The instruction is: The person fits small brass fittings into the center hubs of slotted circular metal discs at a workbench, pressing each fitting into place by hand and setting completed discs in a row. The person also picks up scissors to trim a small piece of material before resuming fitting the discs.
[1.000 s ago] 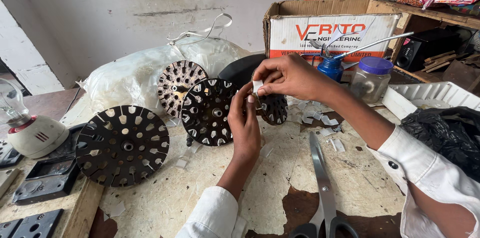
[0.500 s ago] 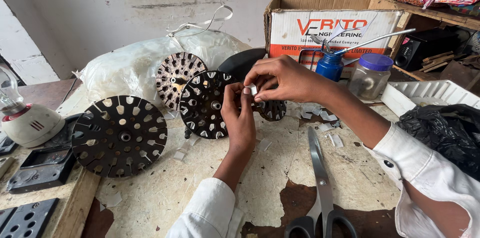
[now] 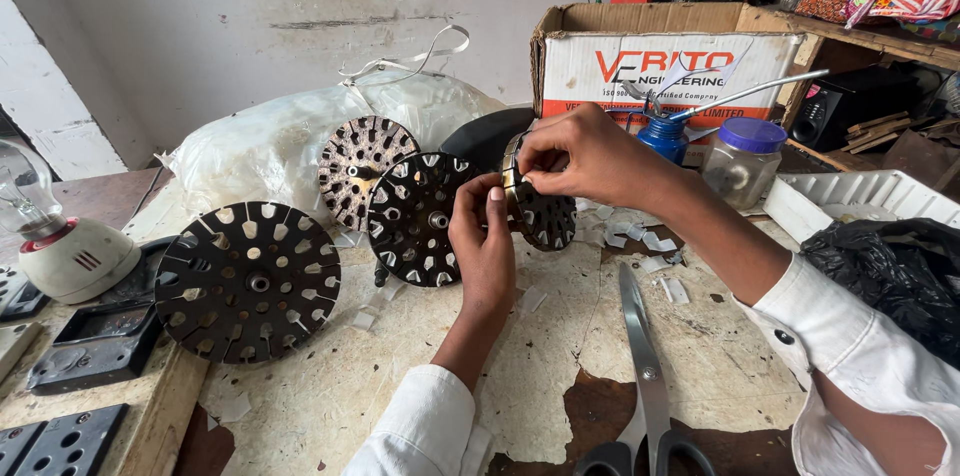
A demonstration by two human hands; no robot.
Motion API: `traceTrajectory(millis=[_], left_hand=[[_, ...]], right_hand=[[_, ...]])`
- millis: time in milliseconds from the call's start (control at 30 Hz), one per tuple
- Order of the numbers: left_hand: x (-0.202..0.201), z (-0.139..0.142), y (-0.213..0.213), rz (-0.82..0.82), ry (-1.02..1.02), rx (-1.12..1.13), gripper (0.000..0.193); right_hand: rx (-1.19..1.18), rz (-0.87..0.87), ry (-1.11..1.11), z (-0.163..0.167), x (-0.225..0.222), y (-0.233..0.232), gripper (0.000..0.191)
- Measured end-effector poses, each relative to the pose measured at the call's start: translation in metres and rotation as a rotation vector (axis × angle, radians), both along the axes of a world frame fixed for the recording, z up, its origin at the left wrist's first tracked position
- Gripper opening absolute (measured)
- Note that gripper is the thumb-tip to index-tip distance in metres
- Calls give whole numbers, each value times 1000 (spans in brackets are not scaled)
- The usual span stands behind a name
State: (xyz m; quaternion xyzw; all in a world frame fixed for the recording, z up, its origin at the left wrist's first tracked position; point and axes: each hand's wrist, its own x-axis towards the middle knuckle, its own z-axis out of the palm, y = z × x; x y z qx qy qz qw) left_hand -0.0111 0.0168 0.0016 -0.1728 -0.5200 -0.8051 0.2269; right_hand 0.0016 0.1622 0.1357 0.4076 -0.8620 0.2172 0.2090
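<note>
A dark slotted metal stator disc (image 3: 542, 211) stands on edge in the middle of the bench. My left hand (image 3: 484, 241) grips its near rim from the left. Fingers of my right hand (image 3: 575, 158) pinch at the disc's top rim, where a small pale strip shows between the fingertips. Three more slotted discs lie to the left: a black one (image 3: 418, 219) right beside my left hand, a rusty one (image 3: 362, 168) behind it, and a large black one (image 3: 248, 281) at the bench's left side.
Scissors (image 3: 642, 366) lie near the front edge, with small white paper scraps (image 3: 640, 241) scattered behind them. A cardboard box (image 3: 668, 61), blue oil can (image 3: 662, 134), lidded jar (image 3: 742, 161), white tray (image 3: 868, 201), black bag (image 3: 885, 271), plastic bag (image 3: 270, 141) and bulb holder (image 3: 55, 241) surround the work.
My hands and the held disc have shifted a little; my right fingers now pinch at the disc's top rim. The view has drifted slightly.
</note>
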Motion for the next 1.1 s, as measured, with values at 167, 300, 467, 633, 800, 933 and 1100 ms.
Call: traceTrajectory(millis=[167, 300, 467, 633, 800, 933, 1100], left_hand=[[5, 5, -3, 60, -9, -109, 22], [12, 9, -2, 148, -67, -193, 22], [12, 11, -2, 124, -55, -160, 21], [7, 7, -2, 131, -68, -152, 21], [5, 5, -4, 164, -68, -186, 21], [6, 4, -6, 158, -66, -177, 21], [8, 7, -6, 183, -64, -190, 19]], right_hand=[[-3, 75, -40, -8, -9, 4, 12], [35, 95, 50, -12, -14, 8, 11], [40, 123, 92, -13, -16, 11, 12], [47, 65, 87, -16, -16, 9, 11], [46, 77, 70, -18, -17, 5, 12], [1, 71, -46, -18, -18, 2, 11], [-62, 30, -122, -19, -14, -1, 10]])
